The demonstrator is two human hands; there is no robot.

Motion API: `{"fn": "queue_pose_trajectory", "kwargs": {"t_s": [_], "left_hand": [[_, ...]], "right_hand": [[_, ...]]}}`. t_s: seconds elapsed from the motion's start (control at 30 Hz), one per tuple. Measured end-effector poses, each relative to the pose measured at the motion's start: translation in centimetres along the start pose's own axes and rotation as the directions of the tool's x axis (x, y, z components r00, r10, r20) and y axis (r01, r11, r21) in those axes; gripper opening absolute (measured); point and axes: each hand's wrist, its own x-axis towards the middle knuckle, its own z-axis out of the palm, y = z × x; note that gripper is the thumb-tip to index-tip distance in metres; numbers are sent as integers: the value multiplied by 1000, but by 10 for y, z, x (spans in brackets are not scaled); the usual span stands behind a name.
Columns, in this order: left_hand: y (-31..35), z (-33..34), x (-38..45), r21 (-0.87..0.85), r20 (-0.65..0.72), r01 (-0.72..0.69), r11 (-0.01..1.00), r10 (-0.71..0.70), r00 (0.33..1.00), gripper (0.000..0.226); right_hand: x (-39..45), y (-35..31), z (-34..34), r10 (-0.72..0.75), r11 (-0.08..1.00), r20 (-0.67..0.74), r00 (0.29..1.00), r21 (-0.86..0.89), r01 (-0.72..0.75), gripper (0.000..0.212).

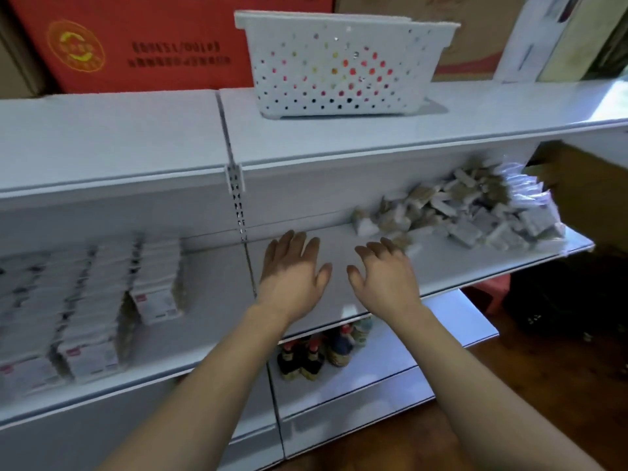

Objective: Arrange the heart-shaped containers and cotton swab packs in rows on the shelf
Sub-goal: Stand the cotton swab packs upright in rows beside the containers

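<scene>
Both hands empty, fingers spread, over bare shelf (458,263); loose heap of cotton swab packs (475,212) lies right and rearward, nearer the right hand (384,277) than the left hand (294,266); heart-shaped containers not identifiable.
</scene>
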Motion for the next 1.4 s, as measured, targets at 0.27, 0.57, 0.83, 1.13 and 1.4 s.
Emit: {"fn": "queue_pose_trajectory", "kwargs": {"t_s": [0.27, 0.57, 0.83, 1.13, 1.4], "left_hand": [[59, 68, 97, -10, 147, -77, 997, 78, 986, 58], [98, 118, 161, -30, 103, -108, 994, 110, 989, 47], [107, 151, 200, -38, 164, 239, 970, -230, 959, 60], [114, 165, 232, -207, 36, 544, 813, -549, 835, 45], [96, 164, 216, -309, -47, 622, 719, -665, 746, 37]], "right_hand": [[29, 115, 30, 138, 990, 66, 988, -28, -137, 49], [93, 186, 47, 109, 993, 148, 983, -61, -101, 38], [145, 211, 63, -98, 992, 198, 975, -59, 111, 43], [145, 236, 69, -205, 971, 157, 966, -95, 221, 39], [147, 229, 67, -336, 942, 85, 938, 29, 334, 38]]}}
